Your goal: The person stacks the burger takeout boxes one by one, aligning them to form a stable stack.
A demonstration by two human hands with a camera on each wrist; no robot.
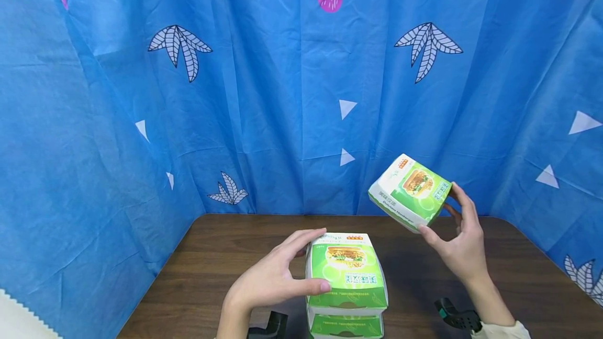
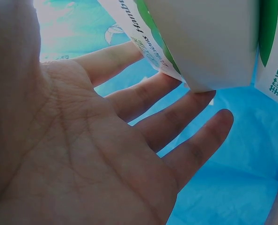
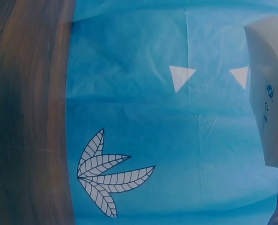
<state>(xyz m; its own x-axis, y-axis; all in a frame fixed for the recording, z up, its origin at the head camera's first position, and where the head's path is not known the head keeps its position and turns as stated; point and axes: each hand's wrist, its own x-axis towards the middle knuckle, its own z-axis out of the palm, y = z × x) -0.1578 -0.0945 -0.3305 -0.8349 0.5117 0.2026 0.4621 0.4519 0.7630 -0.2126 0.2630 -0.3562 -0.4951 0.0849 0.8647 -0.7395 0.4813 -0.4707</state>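
Note:
My left hand [image 1: 278,271] grips a green and white paper hamburger box [image 1: 346,266] at its left side, thumb along the front of the top and fingers at the back. In the head view a second hamburger box [image 1: 347,326] shows beneath it. The left wrist view has the fingertips against the lower edge of the box [image 2: 209,42], the palm facing the camera. Raised in front of the curtain, a third hamburger box [image 1: 410,192] tilts between the thumb and fingers of my right hand [image 1: 461,245]. Its white side [image 3: 270,98] appears at the right wrist view's edge.
A dark brown wooden table [image 1: 207,276] lies under the boxes. Behind and on both sides hangs a blue curtain [image 1: 264,93] with leaf and triangle prints. Black straps [image 1: 457,315] sit at the wrists. A white scalloped edge [image 1: 21,320] shows at lower left.

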